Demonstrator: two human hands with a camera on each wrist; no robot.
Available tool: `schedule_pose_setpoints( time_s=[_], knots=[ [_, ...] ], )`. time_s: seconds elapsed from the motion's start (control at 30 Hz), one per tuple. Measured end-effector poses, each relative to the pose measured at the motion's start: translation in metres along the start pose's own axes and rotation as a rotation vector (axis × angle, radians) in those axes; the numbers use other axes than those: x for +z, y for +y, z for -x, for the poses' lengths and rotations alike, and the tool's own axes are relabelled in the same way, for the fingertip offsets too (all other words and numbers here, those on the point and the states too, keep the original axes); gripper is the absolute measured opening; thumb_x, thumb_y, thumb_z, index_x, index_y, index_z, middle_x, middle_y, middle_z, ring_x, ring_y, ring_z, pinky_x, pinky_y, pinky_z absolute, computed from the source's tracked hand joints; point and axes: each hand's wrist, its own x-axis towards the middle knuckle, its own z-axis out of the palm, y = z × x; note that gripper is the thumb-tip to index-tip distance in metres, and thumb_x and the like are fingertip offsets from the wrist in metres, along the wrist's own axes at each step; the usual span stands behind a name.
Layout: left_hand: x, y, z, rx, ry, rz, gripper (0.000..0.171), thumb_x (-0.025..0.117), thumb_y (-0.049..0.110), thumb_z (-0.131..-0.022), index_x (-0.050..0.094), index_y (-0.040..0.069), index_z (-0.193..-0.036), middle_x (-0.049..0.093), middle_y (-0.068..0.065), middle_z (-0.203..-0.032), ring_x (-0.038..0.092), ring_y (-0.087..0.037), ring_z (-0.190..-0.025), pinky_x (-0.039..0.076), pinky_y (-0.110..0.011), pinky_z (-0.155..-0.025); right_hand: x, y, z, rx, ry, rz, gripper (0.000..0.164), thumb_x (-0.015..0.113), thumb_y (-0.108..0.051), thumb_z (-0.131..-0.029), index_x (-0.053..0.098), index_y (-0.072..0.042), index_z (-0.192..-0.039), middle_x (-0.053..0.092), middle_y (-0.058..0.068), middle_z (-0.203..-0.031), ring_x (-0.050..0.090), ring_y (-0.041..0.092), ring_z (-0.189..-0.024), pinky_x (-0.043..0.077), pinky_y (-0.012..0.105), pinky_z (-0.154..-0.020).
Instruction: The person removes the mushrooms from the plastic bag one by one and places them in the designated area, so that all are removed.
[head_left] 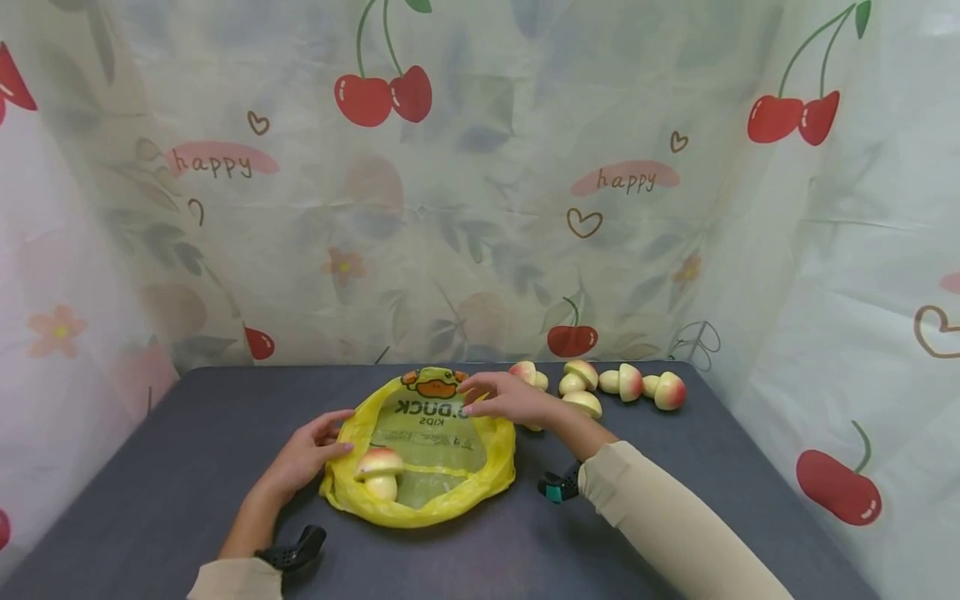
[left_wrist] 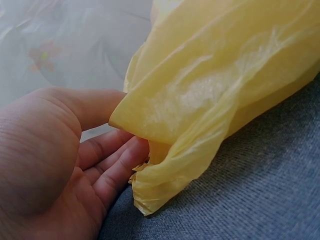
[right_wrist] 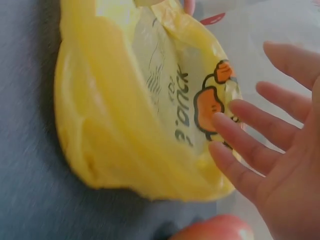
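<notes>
A yellow plastic bag (head_left: pixel 491 454) with a printed duck lies with its mouth spread wide on the dark table. One toy mushroom (head_left: pixel 380 471) with a red-tinged cream cap is at its left front, inside the opening. My left hand (head_left: pixel 303 454) is at the bag's left edge, thumb and fingers apart and touching the plastic (left_wrist: pixel 175 115); its fingertips are hidden behind a fold in the left wrist view. Over the bag's back right rim hovers my right hand (head_left: pixel 517 398). In the right wrist view its fingers (right_wrist: pixel 267 122) are spread, with nothing held.
Several more toy mushrooms (head_left: pixel 622 382) lie at the back right of the table (head_left: pixel 225 433), some behind my right forearm. A printed cherry curtain (head_left: pixel 480 208) encloses the back and both sides.
</notes>
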Motion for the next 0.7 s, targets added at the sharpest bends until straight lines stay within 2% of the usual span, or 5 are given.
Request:
schedule_pose_setpoints(
  time_s=[0.13, 0.43, 0.7],
  knots=[
    [0.0, -0.001, -0.001, 0.002, -0.003, 0.0, 0.056, 0.067, 0.015, -0.093, 0.044, 0.003, -0.144, 0.06, -0.018, -0.119, 0.058, -0.024, -0.098, 0.048, -0.033, -0.079, 0.006, -0.006, -0.012, 0.03, -0.065, 0.006, 0.043, 0.06, -0.023, -0.098, 0.052, -0.01, -0.139, 0.056, 0.016, -0.131, 0.059, 0.023, -0.111, 0.046, 0.051, -0.092],
    [0.0, 0.007, 0.002, 0.002, -0.004, 0.009, 0.053, 0.063, 0.006, -0.094, 0.043, -0.003, -0.143, 0.059, -0.023, -0.119, 0.058, -0.028, -0.098, 0.048, -0.037, -0.08, 0.026, -0.01, -0.036, 0.046, -0.183, -0.038, 0.043, 0.058, -0.025, -0.099, 0.052, -0.01, -0.139, 0.053, 0.014, -0.136, 0.057, 0.021, -0.115, 0.046, 0.05, -0.093],
    [0.0, 0.003, 0.001, -0.005, 0.001, 0.008, 0.056, 0.066, 0.013, -0.094, 0.044, 0.002, -0.144, 0.059, -0.02, -0.121, 0.058, -0.025, -0.099, 0.048, -0.036, -0.08, 0.046, -0.013, -0.05, 0.038, -0.28, -0.089, 0.048, 0.055, -0.029, -0.1, 0.048, -0.009, -0.143, 0.049, 0.011, -0.142, 0.056, 0.025, -0.118, 0.045, 0.049, -0.094]
  ],
)
